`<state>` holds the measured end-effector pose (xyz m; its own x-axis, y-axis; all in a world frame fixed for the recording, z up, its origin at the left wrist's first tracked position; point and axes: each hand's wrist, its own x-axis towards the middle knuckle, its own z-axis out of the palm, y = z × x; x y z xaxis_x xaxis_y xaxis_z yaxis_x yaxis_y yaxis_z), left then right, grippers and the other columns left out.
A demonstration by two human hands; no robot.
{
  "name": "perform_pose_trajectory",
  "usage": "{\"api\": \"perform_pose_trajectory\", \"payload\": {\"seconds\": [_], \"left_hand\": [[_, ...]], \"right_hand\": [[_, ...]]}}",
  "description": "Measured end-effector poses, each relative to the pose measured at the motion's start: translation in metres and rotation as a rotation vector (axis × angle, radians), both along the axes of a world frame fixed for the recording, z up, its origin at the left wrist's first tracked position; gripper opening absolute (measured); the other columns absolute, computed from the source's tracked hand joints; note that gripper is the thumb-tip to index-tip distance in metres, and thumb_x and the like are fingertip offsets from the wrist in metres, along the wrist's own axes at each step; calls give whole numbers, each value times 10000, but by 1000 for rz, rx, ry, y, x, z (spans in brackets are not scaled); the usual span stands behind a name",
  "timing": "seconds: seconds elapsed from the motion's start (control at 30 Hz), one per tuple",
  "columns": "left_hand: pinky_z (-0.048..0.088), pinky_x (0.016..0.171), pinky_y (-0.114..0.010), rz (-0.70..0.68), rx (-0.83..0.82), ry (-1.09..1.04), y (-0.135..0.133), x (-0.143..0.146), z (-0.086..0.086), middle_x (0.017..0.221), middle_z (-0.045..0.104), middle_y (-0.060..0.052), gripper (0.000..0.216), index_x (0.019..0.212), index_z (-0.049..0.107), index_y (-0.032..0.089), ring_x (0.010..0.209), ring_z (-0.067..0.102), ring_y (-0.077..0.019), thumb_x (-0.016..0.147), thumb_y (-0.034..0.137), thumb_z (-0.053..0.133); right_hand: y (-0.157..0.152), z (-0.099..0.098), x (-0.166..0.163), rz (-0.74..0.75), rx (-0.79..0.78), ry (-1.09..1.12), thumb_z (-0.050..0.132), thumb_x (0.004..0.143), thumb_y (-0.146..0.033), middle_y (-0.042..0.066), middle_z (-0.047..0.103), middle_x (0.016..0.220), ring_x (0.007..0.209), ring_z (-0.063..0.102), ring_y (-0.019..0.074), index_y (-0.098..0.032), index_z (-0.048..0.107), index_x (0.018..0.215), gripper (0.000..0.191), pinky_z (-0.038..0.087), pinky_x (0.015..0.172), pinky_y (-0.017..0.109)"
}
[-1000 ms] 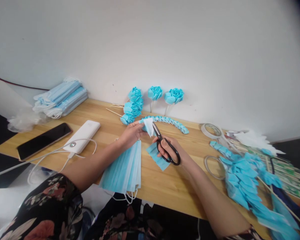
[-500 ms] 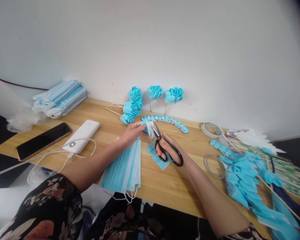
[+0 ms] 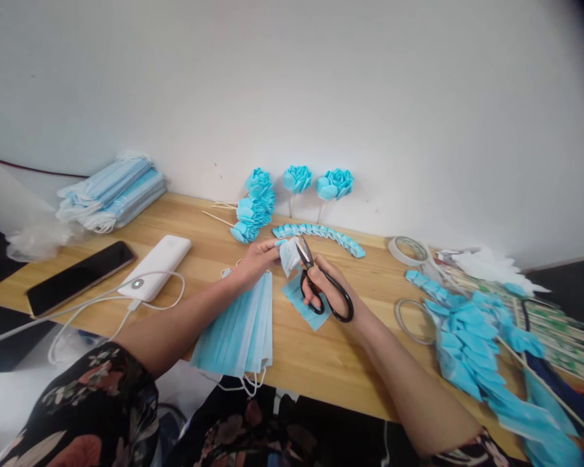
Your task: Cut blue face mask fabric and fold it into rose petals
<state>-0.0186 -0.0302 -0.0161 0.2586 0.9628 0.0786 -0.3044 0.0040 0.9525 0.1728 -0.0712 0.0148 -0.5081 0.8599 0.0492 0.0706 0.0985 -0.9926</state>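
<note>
The left hand [image 3: 257, 263] pinched a blue-and-white piece [image 3: 289, 257], fingertips partly hidden. The right hand [image 3: 327, 284] curled its fingers round black scissors [image 3: 307, 260]; blade contact was unclear.

Wooden table [image 3: 316, 370], phone [image 3: 80, 277], power bank [image 3: 161, 263], masks [image 3: 233, 324], blue flowers [image 3: 253, 211]

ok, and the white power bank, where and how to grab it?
Probably across the long sides of the white power bank, near its far end, from above: it lies flat, and the white cable crosses its nearer half, plug at the near end.
</note>
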Motion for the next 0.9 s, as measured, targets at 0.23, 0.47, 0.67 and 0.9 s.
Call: {"api": "perform_pose_trajectory", "payload": {"seconds": [0.23, 0.47, 0.67, 0.9], "left_hand": [[490, 681, -252, 42, 45, 25, -2, 0, 8, 694, 684, -19, 322, 765, 733, 148, 667, 605, -140, 744, 468, 726], [488, 680, -260, 72, 90, 72, -5, -1, 14, 678, 665, -13, 316, 740, 722, 154, 669, 596, -147, 746, 469, 717], [487, 656, -243, 45, 92, 96, -5, -1, 11, 667, 653, -6, 324, 696, 697, 143, 652, 581, -134, 736, 464, 726], [509, 677, -286, 44, 41, 26, 1, -2, 2, 693, 681, -33, 305, 783, 718, 135, 654, 623, -157, 771, 439, 704]], "right_hand": [[-1, 4, -3, -87, -24, -32, 507, 891, -585, -81, 534, 474, 320, 408, 77, -180, 503, 1153, 482, 361, 355, 183], [-2, 4, -6, -123, -33, -38, 517, 865, -586, -85, 513, 449, 303, 390, 73, -177, 547, 1118, 482, 325, 327, 176], [-1, 4, -4, -141, -31, -53, 518, 860, -608, -78, 481, 437, 305, 384, 69, -169, 613, 994, 468, 337, 336, 188], [5, 4, 3, -235, 1, 53, 538, 845, -657, -75, 441, 443, 334, 393, 82, -175, 619, 907, 492, 379, 366, 219]]}}
